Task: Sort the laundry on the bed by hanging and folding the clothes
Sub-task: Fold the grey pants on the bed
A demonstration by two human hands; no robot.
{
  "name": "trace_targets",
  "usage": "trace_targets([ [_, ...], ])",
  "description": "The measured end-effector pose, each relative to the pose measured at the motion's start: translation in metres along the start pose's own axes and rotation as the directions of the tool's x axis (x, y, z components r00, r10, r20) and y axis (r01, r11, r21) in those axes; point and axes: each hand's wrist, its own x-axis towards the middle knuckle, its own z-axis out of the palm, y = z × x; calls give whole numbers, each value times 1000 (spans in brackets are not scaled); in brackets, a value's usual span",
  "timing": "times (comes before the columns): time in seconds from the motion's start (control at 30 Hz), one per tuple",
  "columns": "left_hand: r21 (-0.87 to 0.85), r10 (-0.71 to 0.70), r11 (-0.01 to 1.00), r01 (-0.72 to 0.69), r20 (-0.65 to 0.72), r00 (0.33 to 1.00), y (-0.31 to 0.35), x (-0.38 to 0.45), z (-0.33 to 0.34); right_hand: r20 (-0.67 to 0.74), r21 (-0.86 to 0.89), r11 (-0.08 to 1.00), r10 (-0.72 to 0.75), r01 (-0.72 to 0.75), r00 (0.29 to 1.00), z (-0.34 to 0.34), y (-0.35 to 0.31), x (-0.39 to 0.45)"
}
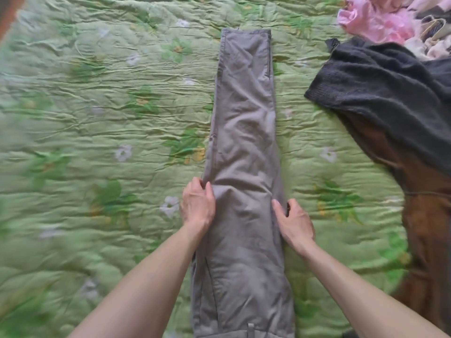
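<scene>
A: The grey trousers (244,152) are lying lengthwise down the middle of the green quilt (97,118), legs stacked one on the other, hems at the far end and the waistband running out of view at the near edge.

B: And the hands?

A: The left hand (197,205) is gripping the left edge about halfway along, thumb on top and fingers curling over the seam. The right hand (294,222) is pinching the right edge just opposite, thumb on the cloth, fingers tucking under.

B: So the person is probably getting ready to fold the length over.

A: That is looking likely. The risk is that the two legs are sliding apart as the cloth lifts, since only the edges are being held; the fabric is already showing creases between the hands, and those could be getting pressed into the fold.

B: Anything nearby in the way?

A: The dark knit sweater (380,93) and the brown garment (424,215) are lying just to the right, with pink clothing (373,20) heaped in the far corner. A wide swing could be dragging the trousers onto them.
</scene>
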Motion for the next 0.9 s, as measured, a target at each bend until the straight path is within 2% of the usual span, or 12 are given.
trace_targets([
  [0.07, 108, 26, 994, -24, -23, 999, -7, -29, 1, 17, 8, 1000, -6, 6, 1000, -3, 12, -18],
  [0.13, 72, -47, 996, 48, -21, 999, -20, -60, 1, 1, 14, 1000, -23, 23, 1000, -2, 27, -44],
  [0.3, 79, -222, 974, 212, 162, 961, -69, -112, 0, 27, -4, 997, -74, 74, 997, 19, 57, -98],
  [0.4, -218, -184, 940, 262, 323, 928, -92, -114, -7, 161, 189, 981, -70, 39, 984, 26, 56, -104],
  [0.5, -434, -129, 840, 327, 425, 896, -104, -112, -13, 70, 410, 909, -114, 76, 991, 21, 67, -110],
  [0.57, -374, -95, 891, 255, 397, 913, -109, -112, -13, 61, 370, 929, -56, 30, 997, 21, 84, -115],
  [0.63, -173, -35, 981, 90, 300, 953, -112, -113, -9, 79, 242, 970, -25, 6, 997, 23, 96, -119],
  [0.7, 102, 85, 990, -99, 136, 987, -113, -118, -8, -20, 41, 983, -180, 180, 983, 25, 103, -118],
  [0.73, 203, 189, 958, -202, 80, 979, -115, -122, -9, -89, -107, 937, -341, 332, 936, 23, 105, -117],
  [0.8, 363, 520, 793, -490, 16, 854, -127, -129, -12, -116, -385, 673, -715, 632, 690, 15, 110, -111],
  [0.87, 465, 801, 455, -760, 159, 577, -140, -131, -20, 121, -498, 304, -903, 812, 412, 4, 122, -106],
  [0.9, 464, 860, 254, -849, 293, 417, -147, -129, -25, 273, -509, 145, -908, 848, 319, -2, 130, -104],
])
